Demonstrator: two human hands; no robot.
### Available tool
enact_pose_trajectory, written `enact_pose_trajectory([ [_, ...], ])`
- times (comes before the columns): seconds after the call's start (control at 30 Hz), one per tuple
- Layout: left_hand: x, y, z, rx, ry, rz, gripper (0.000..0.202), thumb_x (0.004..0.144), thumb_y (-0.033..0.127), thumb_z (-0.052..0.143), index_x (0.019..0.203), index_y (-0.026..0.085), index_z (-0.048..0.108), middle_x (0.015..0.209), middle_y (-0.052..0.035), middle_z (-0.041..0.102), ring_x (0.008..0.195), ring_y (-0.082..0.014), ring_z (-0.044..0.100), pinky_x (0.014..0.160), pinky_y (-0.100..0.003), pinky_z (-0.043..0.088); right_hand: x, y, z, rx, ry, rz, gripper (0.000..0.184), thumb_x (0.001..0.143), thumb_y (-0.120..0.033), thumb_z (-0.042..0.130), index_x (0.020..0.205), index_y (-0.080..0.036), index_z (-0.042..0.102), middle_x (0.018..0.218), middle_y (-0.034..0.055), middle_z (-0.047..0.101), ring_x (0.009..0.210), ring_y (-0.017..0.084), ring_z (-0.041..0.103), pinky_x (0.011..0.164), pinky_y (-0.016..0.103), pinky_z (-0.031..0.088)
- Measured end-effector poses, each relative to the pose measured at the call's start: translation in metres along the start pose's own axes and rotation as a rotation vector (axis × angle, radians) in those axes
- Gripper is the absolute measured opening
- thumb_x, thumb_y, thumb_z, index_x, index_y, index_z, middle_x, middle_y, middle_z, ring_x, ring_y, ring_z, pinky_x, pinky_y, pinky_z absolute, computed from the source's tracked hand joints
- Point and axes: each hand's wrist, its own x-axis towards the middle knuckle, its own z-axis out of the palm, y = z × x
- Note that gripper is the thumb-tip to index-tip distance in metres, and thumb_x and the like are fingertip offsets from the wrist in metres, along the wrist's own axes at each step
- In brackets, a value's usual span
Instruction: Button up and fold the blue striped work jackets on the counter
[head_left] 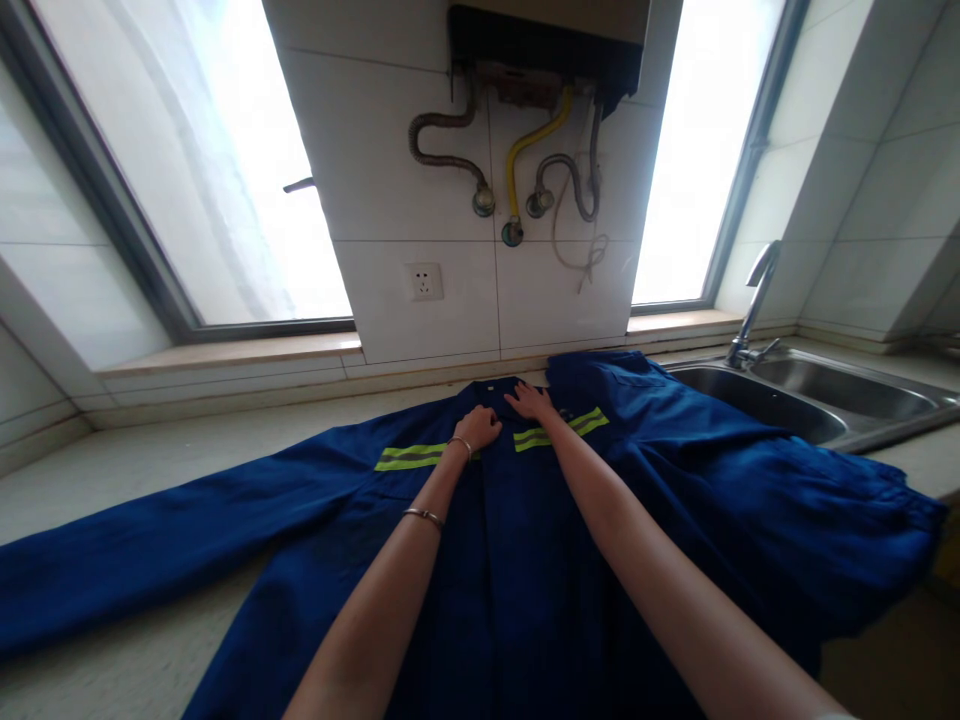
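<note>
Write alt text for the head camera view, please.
The left hand and right hand rest on a blue work jacket with yellow reflective stripes, spread on a countertop beside a steel sink, below wall pipes.

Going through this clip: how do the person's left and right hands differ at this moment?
The left hand looks curled, while the right hand has its fingers spread flat. The left hand's arm wears two metal bangles; the right hand's arm is bare. Both hands rest on the navy work jacket, near its collar.
</note>
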Motion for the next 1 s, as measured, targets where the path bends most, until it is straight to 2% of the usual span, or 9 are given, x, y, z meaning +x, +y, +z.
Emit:
enact_pose_trajectory([
  [0.2, -0.004, 0.010, 0.001, 0.021, -0.035, -0.041, 0.038, 0.086, 0.045, 0.044, 0.100, 0.019, 0.067, 0.109, -0.0134, 0.061, 0.095, -0.0275, 0.063, 0.082, -0.037, 0.048, 0.001, 0.000, 0.000, 0.005, -0.008, 0.009, 0.075, 0.092, -0.064, 0.013, 0.151, -0.017, 0.019, 0.157, 0.0050, 0.010, 0.144, 0.021, 0.007, 0.114, 0.048, 0.004],
  [0.33, -0.006, 0.007, 0.005, 0.060, 0.158, -0.077, 0.041, 0.092, 0.036, 0.033, 0.113, 0.015, 0.060, 0.122, -0.0176, 0.054, 0.113, -0.0293, 0.053, 0.091, -0.039, 0.044, -0.001, -0.001, 0.000, 0.016, 0.010, -0.005, 0.075, 0.093, -0.063, 0.013, 0.150, -0.016, 0.022, 0.157, 0.0060, 0.012, 0.144, 0.022, 0.009, 0.114, 0.048, 0.006],
  [0.4, -0.006, -0.003, 0.005, 0.079, 0.269, -0.093, 0.042, 0.093, 0.030, 0.032, 0.124, 0.014, 0.054, 0.137, -0.0176, 0.044, 0.128, -0.0299, 0.039, 0.102, -0.042, 0.036, -0.002, -0.002, 0.001, 0.028, 0.086, -0.006, 0.072, 0.094, -0.059, 0.012, 0.150, -0.015, 0.023, 0.156, 0.0072, 0.015, 0.143, 0.022, 0.011, 0.114, 0.047, 0.007],
  [0.47, -0.004, -0.018, 0.004, 0.086, 0.311, -0.129, 0.047, 0.093, 0.029, 0.032, 0.135, 0.014, 0.044, 0.150, -0.0149, 0.030, 0.138, -0.0305, 0.025, 0.110, -0.046, 0.025, -0.004, -0.004, 0.002, 0.037, 0.179, 0.010, 0.070, 0.095, -0.055, 0.010, 0.149, -0.014, 0.025, 0.155, 0.0084, 0.018, 0.143, 0.022, 0.013, 0.114, 0.046, 0.008],
  [0.53, -0.001, -0.033, 0.006, 0.058, 0.236, -0.166, 0.052, 0.094, 0.035, 0.029, 0.141, 0.015, 0.039, 0.154, -0.0122, 0.022, 0.141, -0.0318, 0.016, 0.112, -0.050, 0.019, -0.004, -0.006, 0.002, 0.045, 0.207, 0.036, 0.070, 0.096, -0.054, 0.009, 0.149, -0.013, 0.027, 0.155, 0.0098, 0.020, 0.143, 0.023, 0.014, 0.114, 0.047, 0.008],
  [0.63, 0.004, -0.049, 0.013, 0.001, 0.018, -0.162, 0.057, 0.093, 0.048, 0.026, 0.140, 0.019, 0.042, 0.154, -0.0105, 0.025, 0.141, -0.0347, 0.016, 0.111, -0.058, 0.016, -0.003, -0.006, 0.002, 0.051, 0.132, 0.068, 0.072, 0.094, -0.058, 0.010, 0.148, -0.013, 0.030, 0.155, 0.0104, 0.020, 0.142, 0.026, 0.016, 0.113, 0.050, 0.007],
  [0.7, 0.007, -0.054, 0.017, -0.006, -0.060, -0.162, 0.059, 0.092, 0.052, 0.025, 0.140, 0.023, 0.042, 0.154, -0.0091, 0.025, 0.141, -0.0358, 0.017, 0.109, -0.063, 0.014, -0.002, -0.006, 0.001, 0.047, 0.080, 0.071, 0.073, 0.094, -0.060, 0.011, 0.148, -0.014, 0.029, 0.155, 0.0098, 0.017, 0.142, 0.026, 0.016, 0.113, 0.051, 0.006],
  [0.87, 0.010, -0.054, 0.021, 0.024, -0.068, -0.202, 0.063, 0.089, 0.054, 0.026, 0.145, 0.026, 0.037, 0.156, -0.0062, 0.020, 0.142, -0.0359, 0.013, 0.108, -0.064, 0.013, -0.008, -0.006, -0.009, 0.070, 0.023, 0.033, 0.072, 0.094, -0.061, 0.015, 0.149, -0.016, 0.026, 0.156, 0.0083, 0.014, 0.143, 0.026, 0.014, 0.114, 0.050, 0.006],
  [1.0, 0.007, -0.054, 0.019, 0.018, -0.051, -0.189, 0.063, 0.090, 0.054, 0.025, 0.145, 0.026, 0.036, 0.155, -0.0055, 0.021, 0.142, -0.0354, 0.015, 0.109, -0.062, 0.013, -0.019, -0.009, -0.038, 0.129, 0.078, -0.007, 0.066, 0.095, -0.056, 0.025, 0.141, -0.012, 0.044, 0.145, 0.0138, 0.039, 0.135, 0.028, 0.035, 0.111, 0.044, 0.023],
])
